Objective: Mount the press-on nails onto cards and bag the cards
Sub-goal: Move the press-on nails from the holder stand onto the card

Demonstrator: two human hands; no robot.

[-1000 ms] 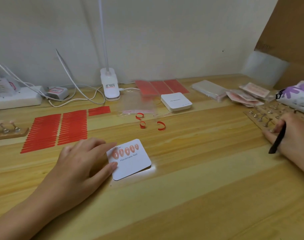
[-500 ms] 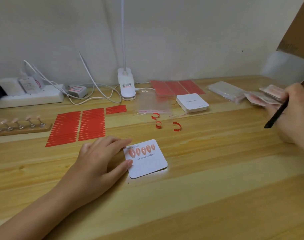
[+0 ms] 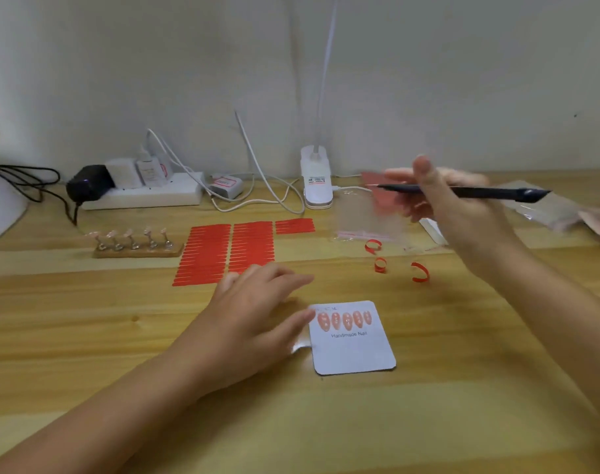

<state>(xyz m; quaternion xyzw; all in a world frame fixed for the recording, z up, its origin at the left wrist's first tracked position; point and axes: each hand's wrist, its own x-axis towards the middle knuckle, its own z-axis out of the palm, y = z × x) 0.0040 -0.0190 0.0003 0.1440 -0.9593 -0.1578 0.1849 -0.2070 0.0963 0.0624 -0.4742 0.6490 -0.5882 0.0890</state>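
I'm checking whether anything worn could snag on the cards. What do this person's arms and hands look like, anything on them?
Both forearms are bare as far as the frame shows, with no sleeves in view. The left hand and right hand show no gloves, rings, watch or bracelets. Fingernails look short and plain; the right hand is motion-blurred, so fine detail there is uncertain.
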